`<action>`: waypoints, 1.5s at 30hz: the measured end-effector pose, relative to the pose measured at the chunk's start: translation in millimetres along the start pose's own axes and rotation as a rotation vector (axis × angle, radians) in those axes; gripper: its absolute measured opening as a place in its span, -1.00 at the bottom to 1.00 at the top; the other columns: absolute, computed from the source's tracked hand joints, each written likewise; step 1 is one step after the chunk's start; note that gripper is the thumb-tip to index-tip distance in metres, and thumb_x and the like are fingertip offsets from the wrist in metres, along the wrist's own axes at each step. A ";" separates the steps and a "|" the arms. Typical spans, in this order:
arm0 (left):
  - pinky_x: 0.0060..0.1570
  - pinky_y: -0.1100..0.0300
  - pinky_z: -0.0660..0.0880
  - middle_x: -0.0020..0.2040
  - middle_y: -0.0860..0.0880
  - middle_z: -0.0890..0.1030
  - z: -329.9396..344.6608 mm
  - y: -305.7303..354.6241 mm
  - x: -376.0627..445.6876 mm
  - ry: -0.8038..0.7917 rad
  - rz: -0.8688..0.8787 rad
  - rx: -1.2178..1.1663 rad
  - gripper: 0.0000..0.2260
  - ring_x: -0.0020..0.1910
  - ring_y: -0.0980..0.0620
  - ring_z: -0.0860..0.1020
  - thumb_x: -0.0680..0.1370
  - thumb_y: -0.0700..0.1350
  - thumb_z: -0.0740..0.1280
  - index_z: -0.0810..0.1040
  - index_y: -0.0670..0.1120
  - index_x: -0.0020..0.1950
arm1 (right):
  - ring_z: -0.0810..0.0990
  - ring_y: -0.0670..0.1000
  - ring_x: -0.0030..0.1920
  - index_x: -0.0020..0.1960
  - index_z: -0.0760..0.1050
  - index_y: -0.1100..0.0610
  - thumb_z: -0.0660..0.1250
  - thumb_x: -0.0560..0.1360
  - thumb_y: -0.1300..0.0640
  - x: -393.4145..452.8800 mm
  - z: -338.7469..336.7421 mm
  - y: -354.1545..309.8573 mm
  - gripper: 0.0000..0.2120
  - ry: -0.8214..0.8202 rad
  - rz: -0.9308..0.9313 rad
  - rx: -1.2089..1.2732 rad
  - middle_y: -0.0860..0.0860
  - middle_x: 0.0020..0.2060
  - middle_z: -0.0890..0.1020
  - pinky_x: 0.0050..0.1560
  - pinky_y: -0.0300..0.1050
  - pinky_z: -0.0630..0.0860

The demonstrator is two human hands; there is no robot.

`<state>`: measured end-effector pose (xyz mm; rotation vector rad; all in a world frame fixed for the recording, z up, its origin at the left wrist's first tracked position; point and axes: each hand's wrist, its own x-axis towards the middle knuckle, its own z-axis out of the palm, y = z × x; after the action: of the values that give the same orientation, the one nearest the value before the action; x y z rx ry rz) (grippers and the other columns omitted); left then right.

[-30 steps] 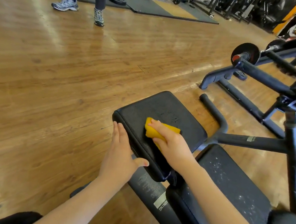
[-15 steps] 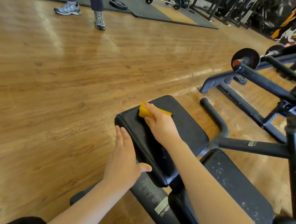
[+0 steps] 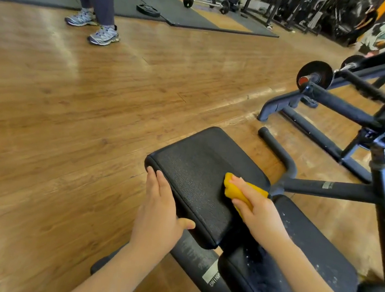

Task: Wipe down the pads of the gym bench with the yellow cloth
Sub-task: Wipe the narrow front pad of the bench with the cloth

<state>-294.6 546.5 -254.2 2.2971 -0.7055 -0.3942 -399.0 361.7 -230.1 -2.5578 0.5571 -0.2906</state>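
The right hand (image 3: 255, 209) has slid back toward 3 o'clock on the seat pad (image 3: 197, 178) — fingers curled, gripping the yellow cloth (image 3: 234, 190). The left hand (image 3: 157, 208) lies flat on the pad's 9 o'clock edge, fingers together.

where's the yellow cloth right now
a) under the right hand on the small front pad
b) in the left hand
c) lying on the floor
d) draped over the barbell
a: the right hand grips the yellow cloth against the small front pad, near its right edge, while the left hand rests flat on that pad's left side.
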 end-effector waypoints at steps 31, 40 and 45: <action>0.41 0.14 0.01 0.41 -0.05 -0.46 3.3 -7.8 -2.7 0.002 0.054 -0.014 0.23 0.49 -0.03 -0.20 0.22 0.25 0.48 -0.40 -0.12 0.44 | 0.18 -0.08 0.44 0.41 0.26 0.06 0.21 0.54 0.19 28.1 3.9 -2.5 -0.56 0.078 0.075 -0.050 -0.04 0.42 0.30 0.18 -0.49 0.00; 0.37 0.13 0.14 0.46 0.02 -0.40 3.3 -3.4 -2.2 0.009 0.012 -0.026 0.23 0.50 -0.01 -0.10 0.20 0.20 0.52 -0.36 -0.08 0.46 | 0.27 0.05 0.41 0.42 0.23 0.05 0.18 0.56 0.13 126.2 34.4 -48.7 -0.57 -0.049 -0.036 -0.014 0.00 0.43 0.30 0.32 -0.09 0.27; 0.36 0.13 0.18 0.46 0.01 -0.41 4.9 -4.4 -1.4 0.000 0.018 -0.016 0.23 0.50 -0.03 -0.08 0.20 0.20 0.52 -0.37 -0.08 0.45 | 0.32 0.06 0.39 0.41 0.27 0.05 0.21 0.54 0.16 115.5 12.6 -16.9 -0.56 0.010 0.048 -0.023 0.05 0.40 0.35 0.33 -0.14 0.24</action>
<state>-296.3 547.3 -260.7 2.2742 -0.7193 -0.3899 -286.4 329.8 -220.8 -2.5625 0.6285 -0.2824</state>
